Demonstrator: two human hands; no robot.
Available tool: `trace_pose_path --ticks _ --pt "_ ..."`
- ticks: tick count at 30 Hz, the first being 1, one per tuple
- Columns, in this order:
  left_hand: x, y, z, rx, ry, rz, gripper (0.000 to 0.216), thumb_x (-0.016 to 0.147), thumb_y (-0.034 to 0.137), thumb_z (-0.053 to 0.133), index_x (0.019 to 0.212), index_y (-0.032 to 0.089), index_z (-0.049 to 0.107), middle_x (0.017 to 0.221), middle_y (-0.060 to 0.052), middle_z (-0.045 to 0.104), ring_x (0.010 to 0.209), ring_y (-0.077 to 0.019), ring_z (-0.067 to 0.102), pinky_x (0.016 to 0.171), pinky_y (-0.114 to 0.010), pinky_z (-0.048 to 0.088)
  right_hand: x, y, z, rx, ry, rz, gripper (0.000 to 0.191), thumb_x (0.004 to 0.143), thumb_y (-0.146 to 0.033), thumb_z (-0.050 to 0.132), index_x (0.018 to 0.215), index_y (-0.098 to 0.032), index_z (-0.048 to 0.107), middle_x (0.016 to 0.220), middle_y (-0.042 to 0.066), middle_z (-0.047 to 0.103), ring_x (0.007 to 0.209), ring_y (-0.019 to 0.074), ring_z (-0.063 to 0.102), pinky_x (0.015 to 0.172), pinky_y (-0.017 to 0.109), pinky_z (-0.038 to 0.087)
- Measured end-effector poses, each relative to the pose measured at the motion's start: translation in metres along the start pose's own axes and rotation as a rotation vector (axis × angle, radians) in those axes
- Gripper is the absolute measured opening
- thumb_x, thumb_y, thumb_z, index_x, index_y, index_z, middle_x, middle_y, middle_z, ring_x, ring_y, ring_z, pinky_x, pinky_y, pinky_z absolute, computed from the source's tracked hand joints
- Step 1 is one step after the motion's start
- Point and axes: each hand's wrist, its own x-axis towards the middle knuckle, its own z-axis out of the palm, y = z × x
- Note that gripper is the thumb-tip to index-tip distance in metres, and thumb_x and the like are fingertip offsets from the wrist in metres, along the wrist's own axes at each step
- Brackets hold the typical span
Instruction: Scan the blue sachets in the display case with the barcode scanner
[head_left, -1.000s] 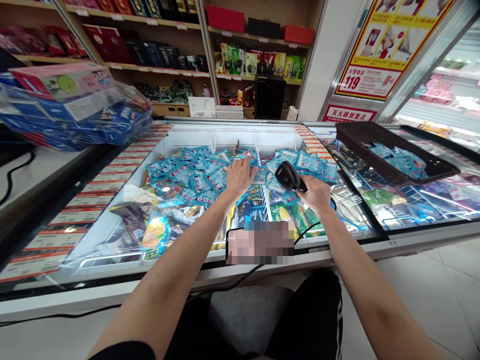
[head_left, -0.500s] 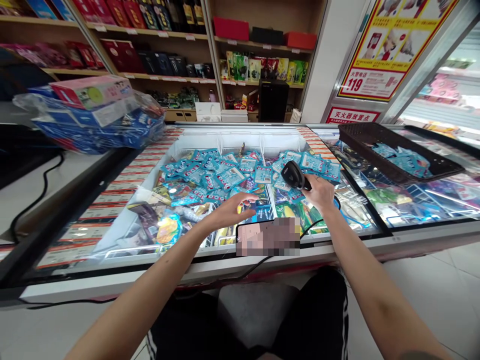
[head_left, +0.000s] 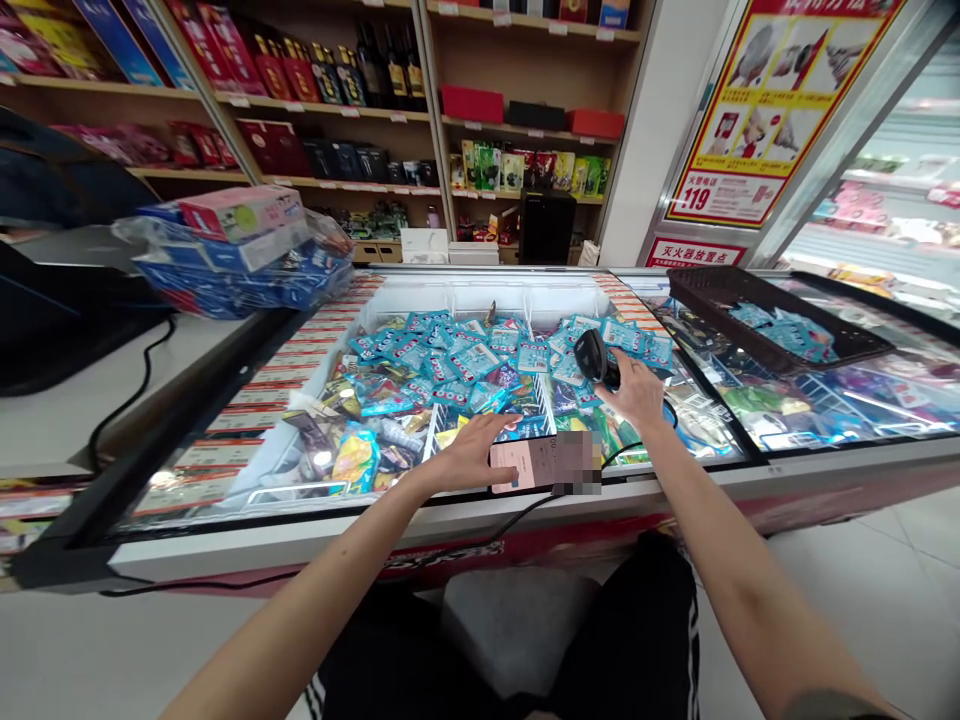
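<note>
A black handheld barcode scanner [head_left: 592,356] is gripped in my right hand [head_left: 636,393], above the glass, its head pointing left. My left hand [head_left: 474,452] has its fingers spread at the left end of a smartphone [head_left: 534,466], thumb over the lit screen; whether the thumb presses it I cannot tell. The phone lies along the freezer's front edge, its right part blurred out. Beyond both hands, many blue packets [head_left: 472,358] are spread over the glass top of the chest freezer [head_left: 345,520]. Other colourful packages show through the glass.
A dark brown plastic basket [head_left: 712,300] with blue packets sits on the freezer at right. Boxes in clear plastic [head_left: 247,250] stand at back left. The scanner's black cable [head_left: 517,520] runs along the front edge. Stocked shelves [head_left: 322,100] line the back.
My left hand has come down to the phone's left end, its thumb now over the screen. My right hand still holds the scanner, nearly in place. The view has shifted slightly.
</note>
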Motion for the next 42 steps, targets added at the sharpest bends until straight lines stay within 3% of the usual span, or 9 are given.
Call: trace_pose_path --ticks 7,12,16,24,30,37,42 --pt "0.001 0.001 0.007 0.016 0.031 -0.018 0.080 0.070 0.049 0.062 0.140 0.026 0.032 0.145 -0.008 0.037 0.134 -0.0292 0.030 0.109 -0.044 0.025 -0.003 0.002 0.001 -0.017 0.000 0.009 0.065 0.074 -0.040 0.056 0.132 -0.013 0.043 0.095 0.011 0.065 0.091 0.0276 0.057 0.074 0.033 0.041" --pt "-0.002 0.002 0.007 0.013 0.014 -0.017 0.082 0.074 0.054 0.057 0.144 0.026 0.024 0.147 -0.010 0.033 0.135 -0.0305 0.028 0.108 -0.045 0.025 -0.003 0.001 -0.001 -0.038 -0.052 0.032 0.065 0.077 -0.040 0.053 0.134 -0.013 0.040 0.095 0.011 0.064 0.091 0.0278 0.056 0.075 0.034 0.041" --pt "-0.011 0.008 0.008 0.063 0.020 0.041 0.094 0.069 0.065 0.058 0.145 0.024 0.020 0.145 -0.012 0.035 0.133 -0.0322 0.030 0.108 -0.045 0.025 -0.003 -0.001 -0.006 -0.060 -0.108 0.073 0.065 0.080 -0.042 0.051 0.135 -0.012 0.037 0.097 0.013 0.063 0.093 0.0287 0.055 0.076 0.034 0.040" --pt "-0.013 0.002 0.020 0.190 0.031 0.165 0.099 0.067 0.065 0.060 0.146 0.023 0.017 0.143 -0.012 0.036 0.130 -0.0309 0.033 0.108 -0.044 0.023 -0.011 -0.009 -0.016 -0.077 -0.105 0.164 0.062 0.084 -0.044 0.047 0.135 -0.011 0.035 0.101 0.016 0.059 0.100 0.0309 0.050 0.078 0.037 0.039" --pt "-0.010 -0.001 0.022 0.186 0.026 0.155 0.098 0.065 0.068 0.060 0.144 0.023 0.022 0.140 -0.012 0.039 0.128 -0.0309 0.034 0.106 -0.042 0.026 -0.017 -0.014 -0.022 -0.060 -0.101 0.164 0.071 0.079 -0.046 0.052 0.137 -0.010 0.032 0.106 0.017 0.057 0.102 0.0313 0.048 0.084 0.040 0.037" --pt "-0.001 0.018 0.003 0.207 -0.078 0.075 0.098 0.061 0.072 0.059 0.140 0.020 0.033 0.130 -0.015 0.044 0.122 -0.0334 0.039 0.100 -0.043 0.032 -0.021 -0.016 -0.026 -0.005 -0.064 0.136 0.072 0.077 -0.048 0.055 0.136 -0.012 0.035 0.111 0.017 0.058 0.105 0.0319 0.048 0.090 0.045 0.035" --pt "0.004 0.019 -0.003 0.169 -0.102 0.054 0.100 0.052 0.074 0.064 0.135 0.023 0.040 0.125 -0.013 0.046 0.119 -0.0336 0.041 0.097 -0.041 0.035 -0.026 -0.020 -0.043 0.109 0.051 0.093 0.058 0.084 -0.046 0.047 0.133 -0.013 0.042 0.126 0.016 0.052 0.117 0.0311 0.042 0.097 0.047 0.032"
